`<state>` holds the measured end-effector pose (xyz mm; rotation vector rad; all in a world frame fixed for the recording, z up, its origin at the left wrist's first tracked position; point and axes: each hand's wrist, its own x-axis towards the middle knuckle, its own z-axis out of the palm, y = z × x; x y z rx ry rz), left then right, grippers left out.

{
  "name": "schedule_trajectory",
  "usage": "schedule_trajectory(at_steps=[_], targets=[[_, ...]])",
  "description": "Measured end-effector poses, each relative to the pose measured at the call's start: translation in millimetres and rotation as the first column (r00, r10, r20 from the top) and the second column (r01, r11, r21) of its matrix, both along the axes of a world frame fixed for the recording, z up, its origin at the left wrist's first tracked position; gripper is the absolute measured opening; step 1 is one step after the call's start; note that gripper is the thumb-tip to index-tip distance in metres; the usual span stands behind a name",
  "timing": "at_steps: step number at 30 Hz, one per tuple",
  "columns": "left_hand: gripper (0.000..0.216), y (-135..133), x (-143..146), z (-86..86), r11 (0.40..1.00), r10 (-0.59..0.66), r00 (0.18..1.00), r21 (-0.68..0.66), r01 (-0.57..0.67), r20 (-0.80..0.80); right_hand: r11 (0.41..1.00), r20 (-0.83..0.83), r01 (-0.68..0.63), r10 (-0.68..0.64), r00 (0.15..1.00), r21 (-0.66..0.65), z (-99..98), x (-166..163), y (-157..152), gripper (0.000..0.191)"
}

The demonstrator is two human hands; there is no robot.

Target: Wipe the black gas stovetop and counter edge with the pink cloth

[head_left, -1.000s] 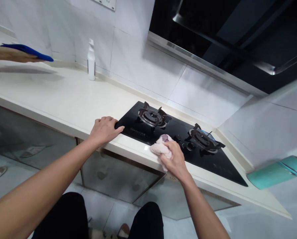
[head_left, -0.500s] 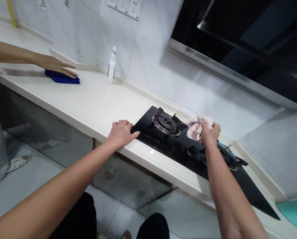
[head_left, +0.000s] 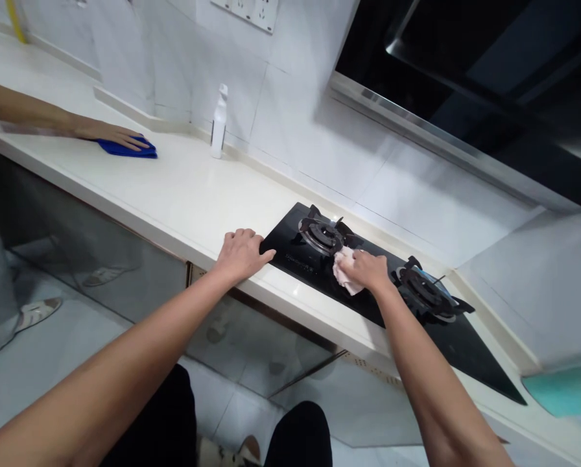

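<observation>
My right hand [head_left: 369, 269] is closed around a crumpled pale pink cloth [head_left: 346, 271]. The cloth lies on the black glass gas stove [head_left: 314, 280], just to the right and front of its left burner [head_left: 323, 235]. Further right stands the second burner [head_left: 427, 290], past my right wrist. My left hand [head_left: 242, 254] rests palm down on the front edge of the white counter [head_left: 174, 217], by the stove's left corner. Its thumb is spread towards the glass and it holds nothing.
At the left, another person's hand [head_left: 118, 135] presses a blue cloth [head_left: 130, 150] on the counter. A white spray bottle [head_left: 219, 123] stands against the wall. A dark range hood [head_left: 465, 84] hangs over the stove. Something teal [head_left: 565, 388] lies at the far right.
My right hand has moved left and towards the front with the pink cloth, from between the burners at the back. My left hand has stayed put. The other person's hand has flattened on the blue cloth.
</observation>
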<state>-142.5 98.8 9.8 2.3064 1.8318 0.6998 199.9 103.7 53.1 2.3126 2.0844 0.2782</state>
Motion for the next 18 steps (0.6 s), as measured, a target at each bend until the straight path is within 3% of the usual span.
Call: schedule_trajectory(at_steps=[4, 9, 12, 18], targets=[[0.059, 0, -1, 0.7, 1.0, 0.009, 1.0, 0.012, -0.009, -0.009, 0.989, -0.001, -0.073, 0.074, 0.997, 0.132, -11.2, -29, -34, 0.054], [0.062, 2, -3, 1.9, 1.0, 0.006, 1.0, -0.005, -0.006, -0.027, 0.949, -0.087, -0.164, 0.194, 0.977, 0.269, -27.1, -39, -80, 0.04], [0.063, 6, -4, 1.8, 1.0, 0.016, 0.999, -0.006, -0.016, -0.035, 0.941, -0.187, -0.173, 0.233, 0.954, 0.292, -30.1, -29, -106, 0.026], [0.067, 7, -4, 1.7, 1.0, 0.01, 0.999, -0.007, -0.011, -0.054, 0.929, -0.371, -0.127, 0.26, 0.891, 0.348, -37.5, 27, -159, 0.023]])
